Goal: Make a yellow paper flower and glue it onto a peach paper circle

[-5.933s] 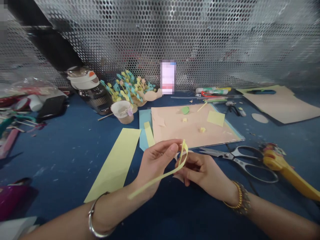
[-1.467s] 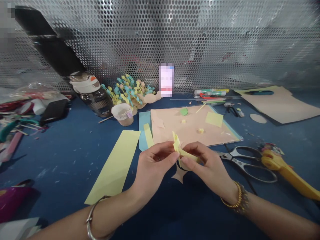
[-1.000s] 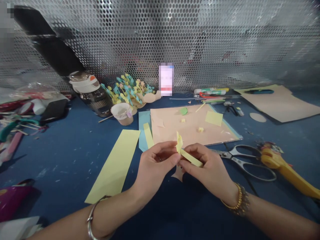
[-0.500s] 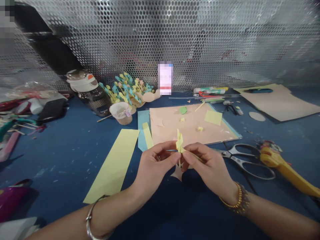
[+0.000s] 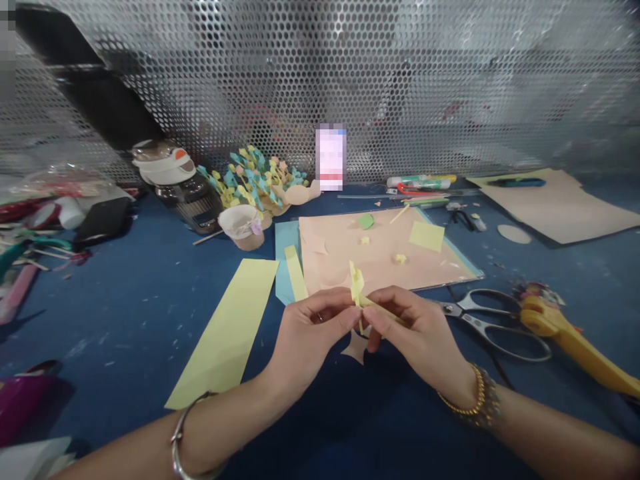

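Note:
Between my two hands is a small yellow paper flower [image 5: 357,281] with a thin stem pointing down. My left hand [image 5: 317,330] pinches the stem between thumb and fingertips. A narrow yellow paper strip [image 5: 383,308] runs from the stem into my right hand [image 5: 413,327], whose thumb and index finger press on it at the stem. Just below my fingertips lies a pink paper scrap [image 5: 355,347] on the blue table. Behind my hands is a stack of pink paper [image 5: 345,257] over blue sheets, carrying small yellow and green bits. The right fingers are partly hidden.
Scissors [image 5: 483,313] and a yellow-handled tool [image 5: 575,340] lie right of my hands. To the left lies a long yellow paper sheet [image 5: 230,327]. Behind stand a paper cup [image 5: 243,225], a dark bottle [image 5: 185,190], several paper flowers [image 5: 260,177] and a phone [image 5: 331,157] against perforated metal.
The flower has turned and tipped slightly to the left between my fingers. My right fingertips have shifted a little around the stem; both hands otherwise stay in place.

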Tool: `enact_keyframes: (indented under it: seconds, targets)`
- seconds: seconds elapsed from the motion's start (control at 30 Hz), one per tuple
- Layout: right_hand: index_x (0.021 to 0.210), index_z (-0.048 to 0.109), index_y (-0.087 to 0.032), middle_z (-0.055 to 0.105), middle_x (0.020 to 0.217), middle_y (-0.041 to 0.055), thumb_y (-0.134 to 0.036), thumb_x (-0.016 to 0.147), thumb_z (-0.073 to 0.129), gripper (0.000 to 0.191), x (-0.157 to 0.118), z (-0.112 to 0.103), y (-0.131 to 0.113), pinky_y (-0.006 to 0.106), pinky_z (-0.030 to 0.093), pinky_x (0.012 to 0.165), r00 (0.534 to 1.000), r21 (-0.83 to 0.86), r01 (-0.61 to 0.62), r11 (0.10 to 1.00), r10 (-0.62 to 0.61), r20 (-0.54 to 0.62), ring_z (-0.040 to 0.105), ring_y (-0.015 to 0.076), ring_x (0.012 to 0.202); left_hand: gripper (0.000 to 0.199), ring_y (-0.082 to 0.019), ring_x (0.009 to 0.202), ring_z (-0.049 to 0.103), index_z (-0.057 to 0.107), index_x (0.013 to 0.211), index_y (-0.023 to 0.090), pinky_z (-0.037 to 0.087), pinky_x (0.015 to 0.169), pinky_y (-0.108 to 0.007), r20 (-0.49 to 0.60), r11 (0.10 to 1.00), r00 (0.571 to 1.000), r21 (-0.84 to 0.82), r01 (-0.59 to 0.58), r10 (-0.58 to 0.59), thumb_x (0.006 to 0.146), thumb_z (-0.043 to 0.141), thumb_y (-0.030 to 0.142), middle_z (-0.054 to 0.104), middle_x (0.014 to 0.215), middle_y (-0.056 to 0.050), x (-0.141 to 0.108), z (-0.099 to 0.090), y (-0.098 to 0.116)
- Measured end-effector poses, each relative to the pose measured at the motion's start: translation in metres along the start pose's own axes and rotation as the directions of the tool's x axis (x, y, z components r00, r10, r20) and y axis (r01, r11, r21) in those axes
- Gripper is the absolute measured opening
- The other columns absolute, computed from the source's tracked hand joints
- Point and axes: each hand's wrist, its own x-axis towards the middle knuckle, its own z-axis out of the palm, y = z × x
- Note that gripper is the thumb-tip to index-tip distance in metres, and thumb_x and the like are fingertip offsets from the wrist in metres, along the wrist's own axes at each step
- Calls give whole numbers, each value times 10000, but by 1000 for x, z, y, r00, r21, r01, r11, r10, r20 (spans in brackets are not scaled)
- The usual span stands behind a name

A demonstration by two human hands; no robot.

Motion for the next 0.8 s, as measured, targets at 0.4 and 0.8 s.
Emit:
enact_keyframes:
  seconds: [0.4,0.8]
  targets:
    - [847,621,-179,609,726,-24,-282,757,684,150,1,2,2,201,523,487,998,65,-39,997,36,43,606,82,489,82,-110,707,581,721,811,183,468,700,-241,15,995,1000,-100,-2,4,735,717,215,663,786,-8,0,-1,-2]
    - [826,630,-164,635,671,-13,-274,865,558,137,3,0,0,185,519,467,999,41,3,999,-4,33,605,69,446,95,-133,710,565,710,831,169,446,710,-260,92,999,995,-15,-32,34,785,657,233,633,725,-16,0,-2,-1]
